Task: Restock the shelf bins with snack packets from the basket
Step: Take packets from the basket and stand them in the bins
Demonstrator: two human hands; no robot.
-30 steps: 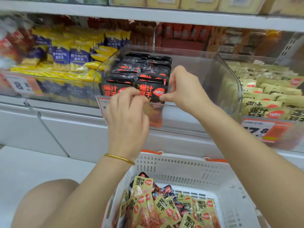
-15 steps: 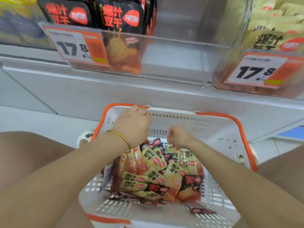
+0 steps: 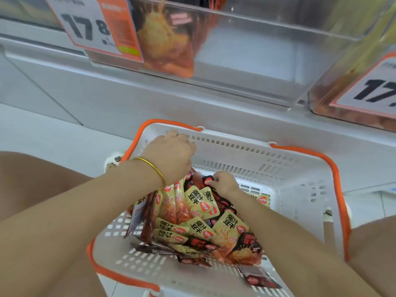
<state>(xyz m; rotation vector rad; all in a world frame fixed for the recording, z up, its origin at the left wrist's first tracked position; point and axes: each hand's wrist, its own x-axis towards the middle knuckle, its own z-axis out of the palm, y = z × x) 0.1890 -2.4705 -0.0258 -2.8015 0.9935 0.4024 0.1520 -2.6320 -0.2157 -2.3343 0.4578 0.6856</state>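
Note:
A white basket (image 3: 300,189) with orange handles sits on the floor below the shelf, holding a pile of yellow snack packets (image 3: 199,202) and black snack packets (image 3: 246,247). My left hand (image 3: 169,157), with a gold bangle on the wrist, reaches down into the far left of the pile, its fingertips hidden among the packets. My right hand (image 3: 225,183) pinches a black packet (image 3: 206,181) at the top of the pile. A clear shelf bin (image 3: 246,48) hangs above, with one orange packet behind its front wall.
Price tags reading 17.8 hang on the clear bin front (image 3: 94,28) and on the neighbouring bin at the right (image 3: 370,91). A grey shelf base (image 3: 107,99) runs behind the basket. My knees flank the basket. One black packet (image 3: 257,277) lies apart near the front.
Both hands came down from the shelf bin into the basket. Since half a second ago they have dug deeper into the pile, and the right hand has taken hold of a black packet.

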